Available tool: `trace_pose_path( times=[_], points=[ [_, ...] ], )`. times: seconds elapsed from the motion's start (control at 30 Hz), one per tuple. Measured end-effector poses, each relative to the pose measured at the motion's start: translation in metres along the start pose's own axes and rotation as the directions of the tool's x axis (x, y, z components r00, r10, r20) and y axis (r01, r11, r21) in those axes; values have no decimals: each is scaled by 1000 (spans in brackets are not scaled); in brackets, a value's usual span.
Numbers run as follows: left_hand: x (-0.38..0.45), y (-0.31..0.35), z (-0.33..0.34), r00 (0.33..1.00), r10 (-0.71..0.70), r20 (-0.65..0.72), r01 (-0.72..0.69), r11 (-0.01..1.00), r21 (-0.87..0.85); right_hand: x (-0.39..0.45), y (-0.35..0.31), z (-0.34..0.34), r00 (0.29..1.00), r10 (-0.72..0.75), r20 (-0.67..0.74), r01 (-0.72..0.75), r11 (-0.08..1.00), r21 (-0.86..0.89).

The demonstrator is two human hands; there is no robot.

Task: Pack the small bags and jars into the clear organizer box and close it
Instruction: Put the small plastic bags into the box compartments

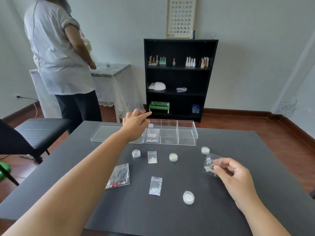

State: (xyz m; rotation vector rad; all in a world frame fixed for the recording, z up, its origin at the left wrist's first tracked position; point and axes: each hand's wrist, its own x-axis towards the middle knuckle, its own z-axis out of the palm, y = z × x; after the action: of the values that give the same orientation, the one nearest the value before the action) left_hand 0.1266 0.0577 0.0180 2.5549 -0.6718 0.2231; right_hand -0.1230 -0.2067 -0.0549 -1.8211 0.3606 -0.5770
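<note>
A person sits at a dark table (68, 176), both bare forearms reaching out over it. The left arm stretches far and slightly right, its left hand (135, 124) raised over the left end of the clear organizer box (170, 132) at the table's far edge. The fingers are loosely curled, forefinger pointing right, holding nothing. The box stands open, its flat lid (109, 133) lying just to its left. One small bag of pale beads (152, 136) already lies in the near-left compartment.

The right hand (233, 176) hovers low at the right, wrist bent, thumb and fingertips pinching a small clear bag of white beads (208, 163).

Across the table between the arms lie three more bags (152, 157) and four round jars (136, 153), all apart from one another. Another person (58, 53) stands at far left, back turned.
</note>
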Motion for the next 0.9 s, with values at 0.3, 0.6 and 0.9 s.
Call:
trace_pose_path(
  times=[0.3, 0.6, 0.9],
  points=[
    [-113, -35, -40, 997, 72, 21, -66, 977, -202, 42, -74, 43, 991, -105, 82, 105, 994, -1],
    [-174, -53, -31, 955, -65, 288, 30, 992, 122, 113, -125, 143, 921, -225, 318, 315, 909, -272],
    [-188, -57, -40, 955, -79, 286, 62, 996, 66, 122, -103, 184, 878, -187, 442, 404, 785, -470]
  ],
)
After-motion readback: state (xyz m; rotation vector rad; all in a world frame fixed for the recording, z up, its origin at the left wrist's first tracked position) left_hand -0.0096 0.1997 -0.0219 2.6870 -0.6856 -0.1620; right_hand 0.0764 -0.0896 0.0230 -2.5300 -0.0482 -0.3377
